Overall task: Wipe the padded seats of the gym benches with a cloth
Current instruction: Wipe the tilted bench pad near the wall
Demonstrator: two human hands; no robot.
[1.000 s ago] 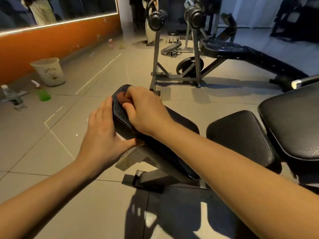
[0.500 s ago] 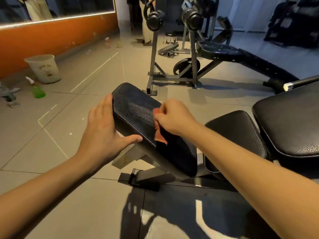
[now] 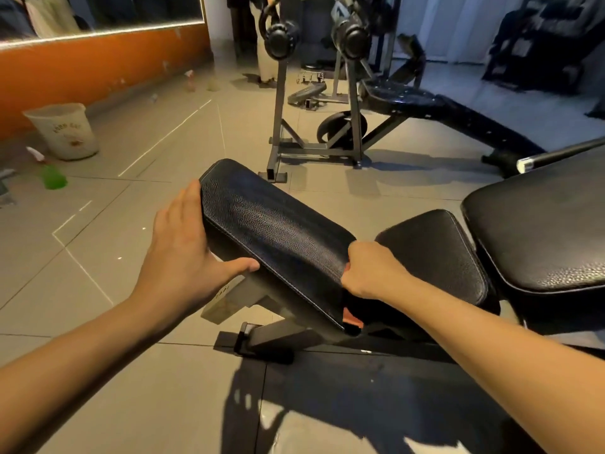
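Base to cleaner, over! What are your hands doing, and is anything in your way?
Left hand flat against side of tilted pad, thumb under. Right hand fisted on red cloth at pad's near end. Nothing on the pad.

Two hands [image 3: 183, 253] [image 3: 370, 270], one cloth [image 3: 352, 317], one bucket [image 3: 64, 132]

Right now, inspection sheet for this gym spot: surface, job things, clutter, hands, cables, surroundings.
Surface: grey tiled floor, sunlit patch at the bottom.
Job's things: tilted pad, black; reddish cloth showing at its near right end; seat pad and back pad to its right.
Clutter: bucket and green spray bottle near the orange wall.
Hands: left hand flat against the tilted pad's left side, thumb under its edge; right hand curled round the cloth.
Cables: nothing seen.
Surroundings: barbell rack with a bench behind; mirror above the wall.
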